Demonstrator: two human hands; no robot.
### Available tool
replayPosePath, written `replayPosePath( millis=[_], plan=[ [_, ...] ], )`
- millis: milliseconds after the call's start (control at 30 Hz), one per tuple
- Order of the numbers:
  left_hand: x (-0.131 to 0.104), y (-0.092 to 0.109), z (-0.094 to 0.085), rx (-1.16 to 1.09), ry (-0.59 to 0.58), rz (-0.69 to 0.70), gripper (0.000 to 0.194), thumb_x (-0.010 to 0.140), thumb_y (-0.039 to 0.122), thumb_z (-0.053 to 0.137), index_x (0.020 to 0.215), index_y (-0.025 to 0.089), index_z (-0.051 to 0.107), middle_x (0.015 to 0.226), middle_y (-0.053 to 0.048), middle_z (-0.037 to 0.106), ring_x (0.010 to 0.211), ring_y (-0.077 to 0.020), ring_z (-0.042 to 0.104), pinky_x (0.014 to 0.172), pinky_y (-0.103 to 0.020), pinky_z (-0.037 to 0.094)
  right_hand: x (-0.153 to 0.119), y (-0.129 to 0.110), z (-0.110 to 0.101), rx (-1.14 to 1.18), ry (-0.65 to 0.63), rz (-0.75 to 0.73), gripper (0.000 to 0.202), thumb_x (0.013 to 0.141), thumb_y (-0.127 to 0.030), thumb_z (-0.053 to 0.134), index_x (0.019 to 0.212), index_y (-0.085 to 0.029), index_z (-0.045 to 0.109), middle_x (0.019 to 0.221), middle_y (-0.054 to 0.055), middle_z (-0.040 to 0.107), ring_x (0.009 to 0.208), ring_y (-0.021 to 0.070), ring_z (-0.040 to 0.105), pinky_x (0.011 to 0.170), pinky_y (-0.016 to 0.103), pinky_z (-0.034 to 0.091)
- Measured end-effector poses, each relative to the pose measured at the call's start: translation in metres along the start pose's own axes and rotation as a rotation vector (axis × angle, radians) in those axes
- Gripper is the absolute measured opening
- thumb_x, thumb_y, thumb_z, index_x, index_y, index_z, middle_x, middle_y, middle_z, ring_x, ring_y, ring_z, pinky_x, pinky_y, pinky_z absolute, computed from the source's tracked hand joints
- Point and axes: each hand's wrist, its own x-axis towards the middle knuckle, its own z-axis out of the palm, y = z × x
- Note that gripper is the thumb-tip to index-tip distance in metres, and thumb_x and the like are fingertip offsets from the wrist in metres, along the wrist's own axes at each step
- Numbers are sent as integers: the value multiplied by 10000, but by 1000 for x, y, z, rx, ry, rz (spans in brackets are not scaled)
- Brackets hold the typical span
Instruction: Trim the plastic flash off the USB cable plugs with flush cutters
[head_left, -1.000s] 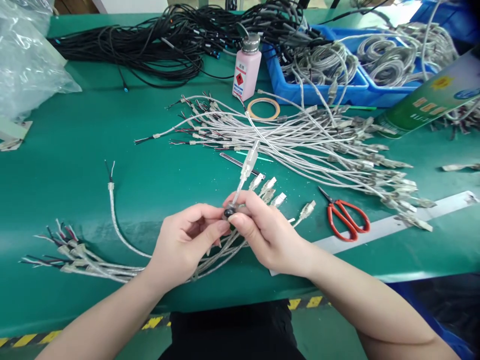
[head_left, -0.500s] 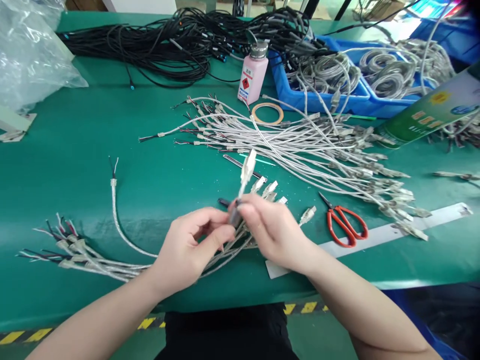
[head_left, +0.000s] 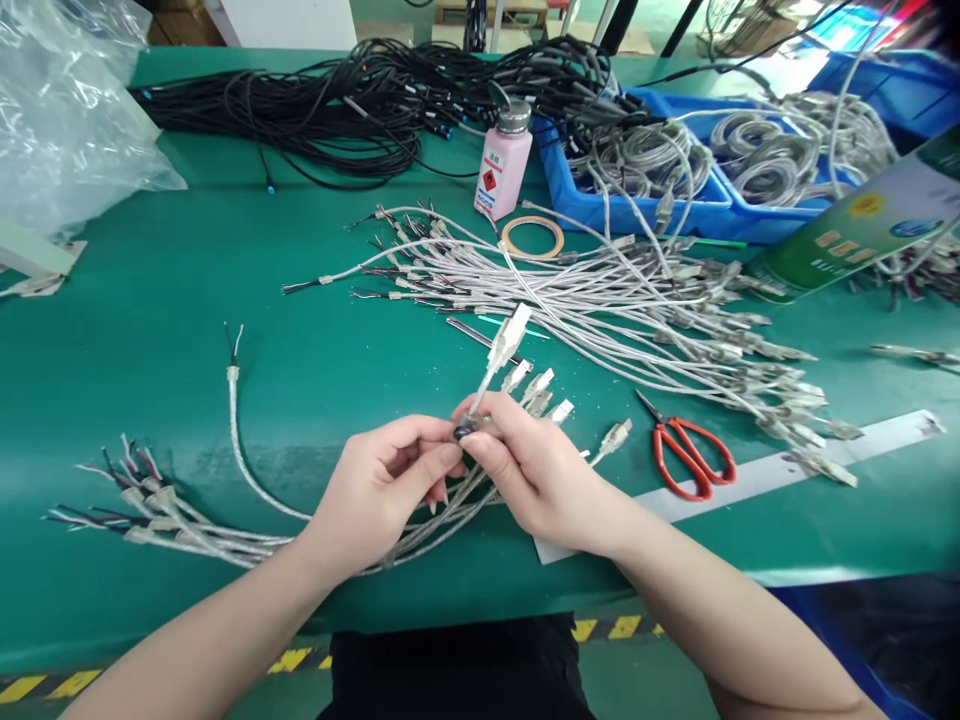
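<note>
A clear-jacketed USB cable (head_left: 234,420) runs from its bare wire ends at the left to my two hands at the front middle. Its USB plug (head_left: 510,335) points up and to the right above my fingers. My left hand (head_left: 382,490) is closed in a pinch on the cable just below a small dark piece (head_left: 466,428). With thumb and fingertips, my right hand (head_left: 536,470) pinches that dark piece at the cable; its exact kind is unclear. Beneath my hands lies a bunch of similar cables (head_left: 202,535), with their plugs showing behind the right hand.
Red-handled scissors (head_left: 694,460) and a steel ruler (head_left: 795,465) lie to the right. Beyond are a cable pile (head_left: 570,285), a tape roll (head_left: 533,237), a pink bottle (head_left: 502,170), blue bins (head_left: 637,205), black cables (head_left: 285,120) and a green can (head_left: 862,230).
The USB plug leans further to the right. The dark piece now shows its rounded end instead of its long side. My right fingers have shifted slightly, and the whole view has moved a little.
</note>
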Motion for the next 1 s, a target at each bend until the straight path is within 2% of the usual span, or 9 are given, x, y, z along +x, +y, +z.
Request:
replayPosePath(
  millis=[133, 267, 367, 467, 633, 733, 800, 867, 1000],
  plan=[
    [0, -2, -1, -119, -145, -26, 187, 916, 280, 637, 794, 146, 685, 628, 6, 638, 532, -75, 563, 542, -162, 462, 3, 3, 1, 153, 135, 27, 311, 1043, -364, 358, 859, -177, 526, 684, -16, 494, 565, 96, 435, 550, 244, 335],
    [4, -1, 0, -360, -220, -106, 256, 879, 360, 690, 773, 128, 680, 562, 11, 578, 483, -69, 520, 490, -163, 412, 7, 5, 1, 591, 144, 163, 345, 980, -503, 491, 1026, -182, 609, 637, -40, 459, 507, 81, 350, 497, 240, 288],
    [6, 0, 2, -437, -301, -197, 278, 846, 394, 727, 873, 119, 698, 551, 17, 570, 464, -69, 511, 466, -159, 398, 8, 6, 2, 695, 202, 205, 279, 930, -445, 608, 956, -168, 633, 632, -38, 481, 486, 63, 328, 460, 232, 237],
    [6, -2, 4, -387, -267, -187, 282, 852, 391, 722, 792, 120, 674, 588, -7, 613, 502, -84, 549, 489, -171, 436, 7, 5, 3, 658, 263, 200, 257, 916, -408, 635, 865, -158, 606, 671, -25, 535, 497, 53, 333, 459, 228, 230],
    [3, -7, 4, -327, -150, -115, 209, 776, 276, 800, 905, 145, 701, 652, -21, 692, 534, -106, 600, 509, -187, 477, 6, 4, 4, 506, 339, 212, 305, 905, -415, 647, 774, -166, 530, 627, -58, 423, 526, 57, 322, 492, 220, 261],
    [2, -7, 3, -280, -137, -132, 164, 809, 274, 765, 844, 127, 703, 622, -33, 691, 525, -108, 608, 515, -190, 485, 8, 5, 3, 440, 314, 225, 348, 902, -451, 642, 749, -164, 518, 641, -48, 430, 543, 65, 332, 501, 221, 274],
    [3, -7, 3, -262, -105, -121, 180, 818, 294, 753, 858, 126, 702, 639, -39, 697, 531, -113, 612, 516, -197, 493, 8, 4, 2, 414, 267, 219, 345, 941, -480, 574, 837, -151, 583, 662, -36, 455, 542, 72, 337, 509, 223, 297],
    [4, -9, 2, -241, -53, -95, 199, 814, 301, 754, 890, 127, 695, 658, -40, 701, 539, -119, 613, 515, -203, 499, 6, 2, 0, 394, 195, 200, 385, 1006, -478, 442, 1044, -138, 619, 678, -28, 473, 552, 83, 373, 543, 225, 351],
    [4, -14, -3, -145, 4, -66, 214, 853, 312, 715, 970, 148, 641, 642, -14, 684, 559, -134, 625, 541, -216, 517, 0, -8, -3, 232, 7, 158, 388, 1039, -370, 365, 1306, -117, 489, 790, 19, 594, 706, 123, 554, 699, 253, 470]
  ],
)
